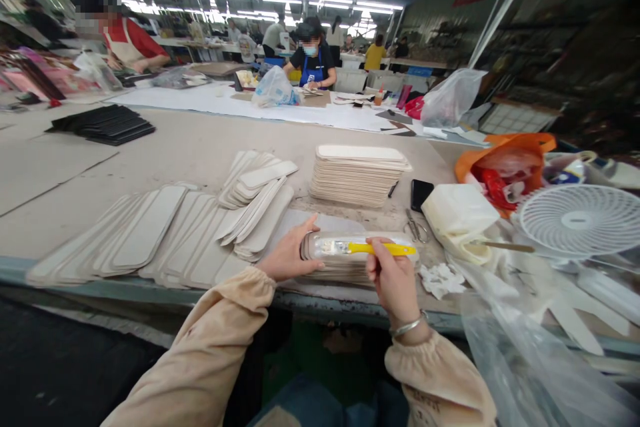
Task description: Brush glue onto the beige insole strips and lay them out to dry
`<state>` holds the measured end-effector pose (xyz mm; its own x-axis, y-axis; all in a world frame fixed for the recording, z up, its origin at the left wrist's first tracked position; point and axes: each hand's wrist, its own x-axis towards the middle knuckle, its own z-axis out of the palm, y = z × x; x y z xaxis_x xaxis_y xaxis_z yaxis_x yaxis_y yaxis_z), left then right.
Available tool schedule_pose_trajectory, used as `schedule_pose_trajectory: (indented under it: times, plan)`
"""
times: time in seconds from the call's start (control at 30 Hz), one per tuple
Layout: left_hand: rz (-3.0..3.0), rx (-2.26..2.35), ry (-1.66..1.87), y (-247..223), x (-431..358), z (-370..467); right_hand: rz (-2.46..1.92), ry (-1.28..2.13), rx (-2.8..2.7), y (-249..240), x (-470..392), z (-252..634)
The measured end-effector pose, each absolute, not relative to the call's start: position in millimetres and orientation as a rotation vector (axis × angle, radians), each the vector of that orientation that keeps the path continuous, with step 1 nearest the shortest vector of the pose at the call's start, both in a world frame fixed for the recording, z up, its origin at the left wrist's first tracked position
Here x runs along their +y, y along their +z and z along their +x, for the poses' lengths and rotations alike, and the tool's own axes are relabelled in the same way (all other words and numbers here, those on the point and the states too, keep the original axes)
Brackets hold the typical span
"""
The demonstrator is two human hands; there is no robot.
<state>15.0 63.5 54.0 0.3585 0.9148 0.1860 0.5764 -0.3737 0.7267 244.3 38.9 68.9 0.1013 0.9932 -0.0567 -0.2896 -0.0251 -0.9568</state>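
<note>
My right hand is closed round the yellow handle of a paintbrush. The brush lies level, its whitish bristles pointing left over the top piece of a low stack of long, round-cornered pale pieces. That top piece looks glossy under the bristles. At the left end of this stack, my left hand rests with thumb and fingers spread around the edges. Left of it, fanned rows of similar pale pieces cover the table front. Behind the brush stands a taller, neat stack of such pieces.
On the right are a black phone, scissors, a white container, a white fan and an orange bag. Crumpled white scraps lie near the edge. Black pieces sit far left. Co-workers stand across the table.
</note>
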Motion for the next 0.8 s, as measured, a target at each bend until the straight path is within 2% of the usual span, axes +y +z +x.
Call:
schedule_pose_trajectory:
  times: [0.3,0.8]
  plan:
    - [2.051,1.294,0.781,56.5,63.9,16.6,-1.123,1.296,-0.958,64.1,45.7,230.3]
    - [2.087,1.322,0.768,58.6,63.8,16.4,-1.314,0.957,-0.783,72.4,56.2,309.3]
